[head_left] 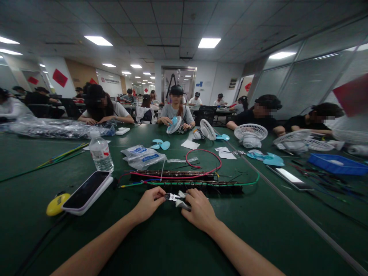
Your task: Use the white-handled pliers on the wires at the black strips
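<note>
Curling my right grip around pliers from afar, I have my left grip beside their tip, its hold unclear.

Pliers are flashing silver and pale grey at the clock's centre, the table spreading dark green all around! Across twelve, strips are running black; the red wire is blazing round to one, the green wire curving near three, the blue wire peeping at ten. Also at ten, a clear bottle is sporting red markings; at eleven, a milky plastic bag is flaunting blue print. Nine o'clock: the phone is pairing black glass with pale lilac, an oval case glowing yellow. One: a fan cage is gleaming white, finely ribbed. Towards three, a tray is shouting deep blue!
</note>
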